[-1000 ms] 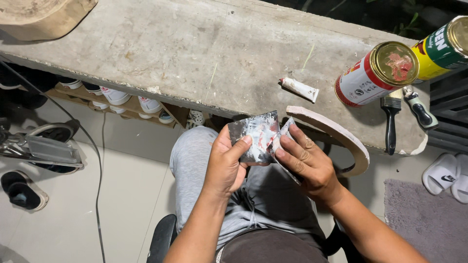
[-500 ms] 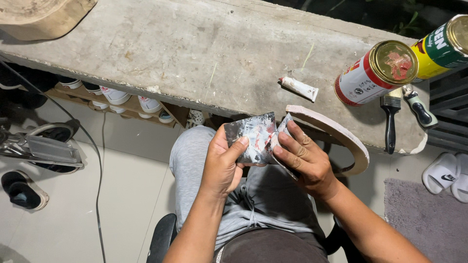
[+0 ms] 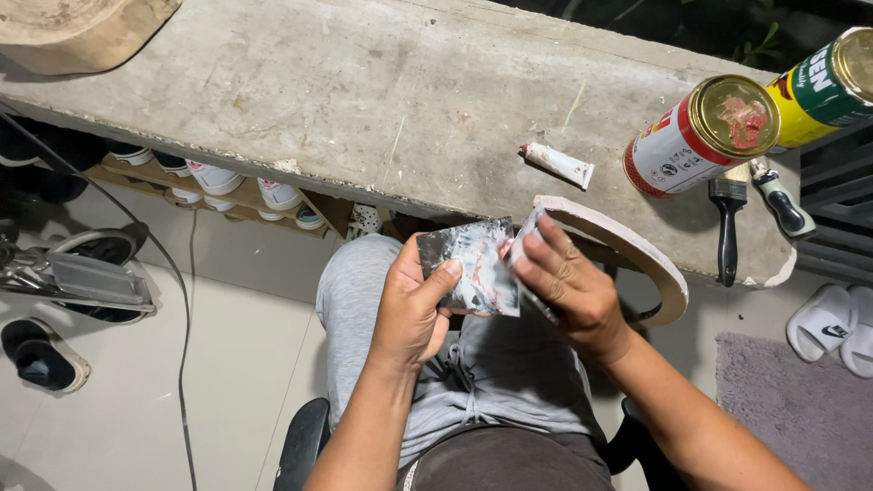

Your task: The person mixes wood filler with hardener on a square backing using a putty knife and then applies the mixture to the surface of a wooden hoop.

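Observation:
My left hand (image 3: 411,305) grips a small square sheet of stained grey sandpaper (image 3: 471,264) by its lower left corner, thumb on top. My right hand (image 3: 571,289) pinches the sheet's right edge, which curls up by the fingertips. Both hands hover over my lap in grey trousers. Just behind my right hand a pale wooden ring (image 3: 637,259) leans against the front edge of the concrete bench (image 3: 364,100).
On the bench lie a small white tube (image 3: 556,164), a red-and-white tin (image 3: 698,138), a green-and-yellow tin (image 3: 826,86), and two dark-handled brushes (image 3: 727,223). A wood slab (image 3: 77,32) sits far left. Shoes line a shelf (image 3: 218,186) below; sandals (image 3: 829,318) and a mat lie right.
My hands have shifted slightly on the sandpaper; the right fingers have bent its right edge upward. Nothing on the bench has moved.

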